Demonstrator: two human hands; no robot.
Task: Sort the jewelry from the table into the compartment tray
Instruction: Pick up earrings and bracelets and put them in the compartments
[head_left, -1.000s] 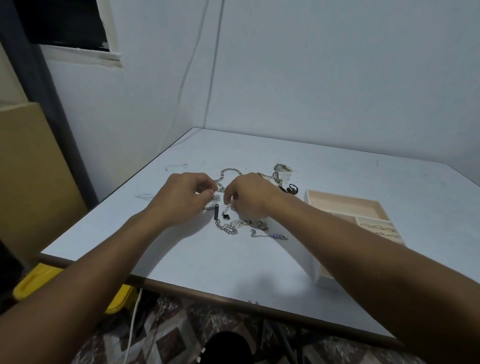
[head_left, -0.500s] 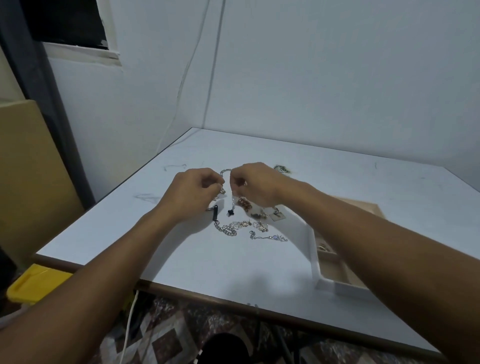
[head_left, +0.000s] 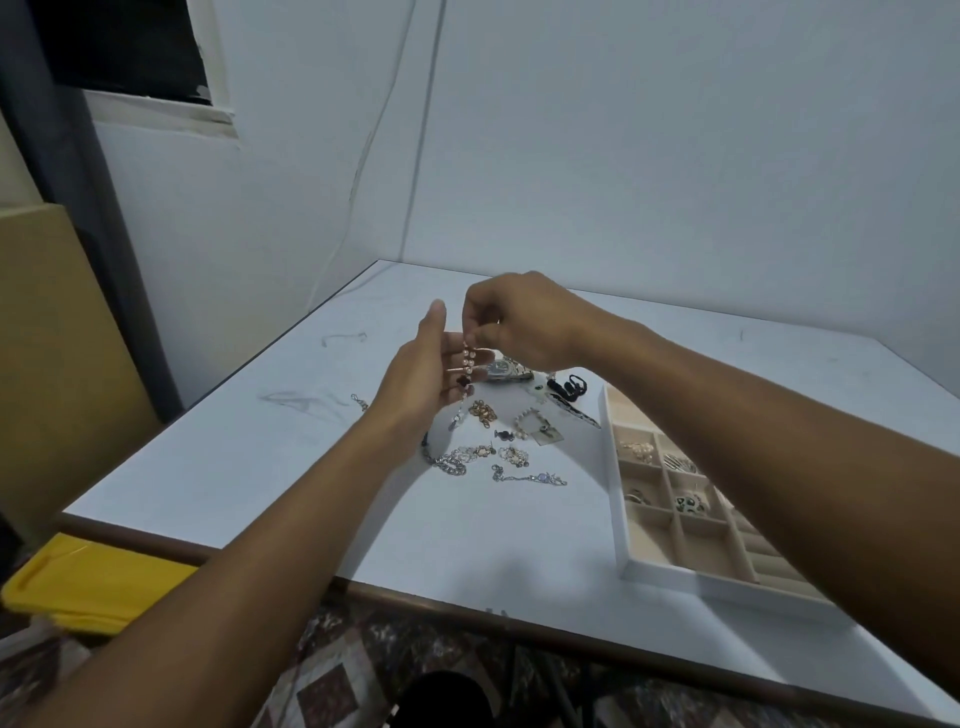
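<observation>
Pearly bracelet below right hand, against palm of left hand.

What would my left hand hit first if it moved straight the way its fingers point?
Most likely the beaded bracelet dangling from the right hand. It hangs just in front of the fingers of the left hand, though whether they already touch is unclear.

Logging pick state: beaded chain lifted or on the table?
Lifted: the beaded chain hangs pinched by the right hand, before the left hand.
</observation>
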